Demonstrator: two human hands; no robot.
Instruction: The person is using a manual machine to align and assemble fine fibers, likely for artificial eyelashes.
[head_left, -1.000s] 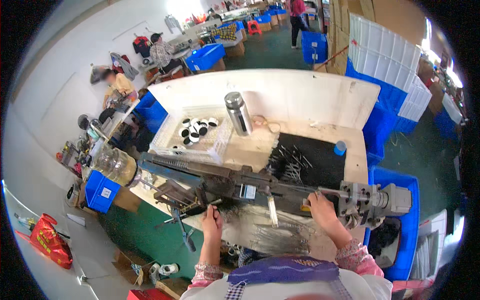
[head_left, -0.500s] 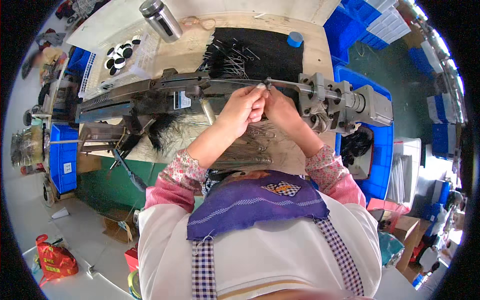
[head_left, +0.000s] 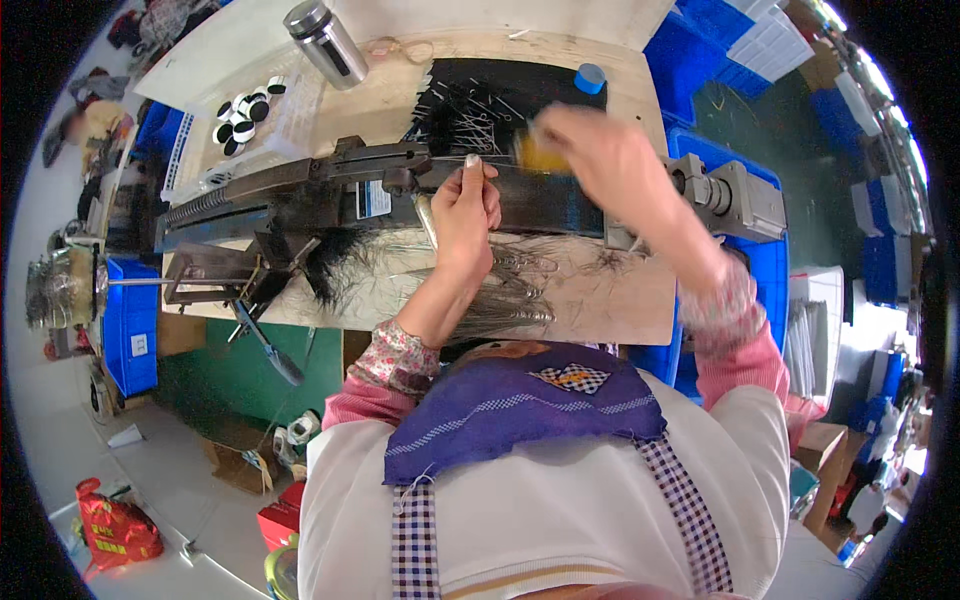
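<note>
– What is held?

– One yellow piece [head_left: 540,153] is held, blurred, at the fingertips of the right hand [head_left: 600,155], above the dark machine [head_left: 545,205]. The left hand's [head_left: 465,208] thumb and fingers are closed together; whether anything thin is pinched cannot be told.

– What is counted?

– One flask [head_left: 333,50], one blue cap [head_left: 590,79].

– Labels?

– One white-and-blue label [head_left: 374,199] is seen on the machine; its print is too small to be read.

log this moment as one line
left hand: curled, at machine / right hand: blurred, at yellow object / behind: black cloth, thin metal pieces
</note>
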